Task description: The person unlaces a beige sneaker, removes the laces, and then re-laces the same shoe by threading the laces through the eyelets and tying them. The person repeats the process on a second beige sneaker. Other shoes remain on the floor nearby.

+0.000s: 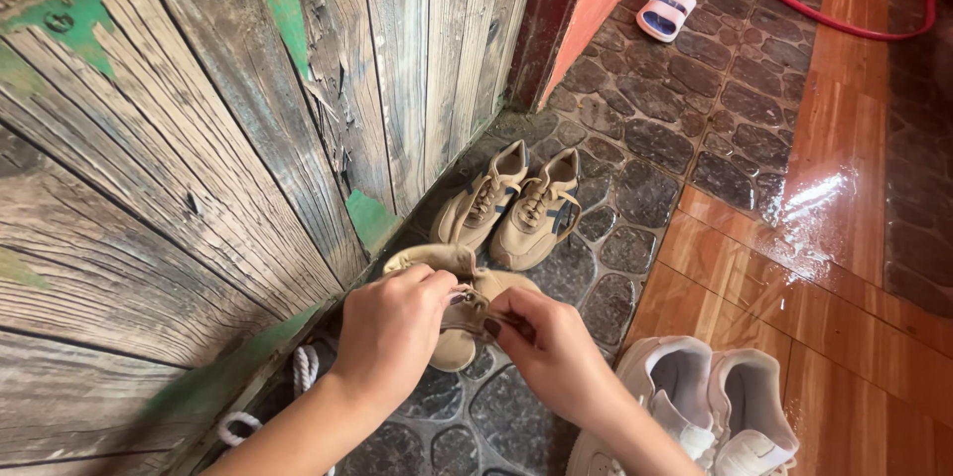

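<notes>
The left hand (pixel 389 329) is closed in a pinch, its fingertips gathered on the laces at the top of a tan shoe (pixel 459 305). The right hand (pixel 552 345) is likewise closed, thumb and forefinger nipped on a lace end just beside the left fingertips, so that both hands are met over the shoe's throat. The shoe is held low over the stone floor (pixel 635 200), close against the foot of the weathered wooden door (pixel 199 138); whether its sole is resting on the floor cannot be told.

The lacing is judged to be partway: the laces are gripped and drawn together, but no finished knot or bow is seen, and much of the lace is hidden by the fingers.

Just beyond the hands, a pair of tan sneakers (pixel 511 203) is stood side by side, its laces seemingly already done. Near the right wrist, a pair of white sneakers (pixel 710 402) is set where the stones meet the wet red tiles (pixel 844 168). A white rope (pixel 298 377) is seen by the door's base. Well apart, a pink sandal (pixel 666 10) and a red hose (pixel 824 19) are lying.
</notes>
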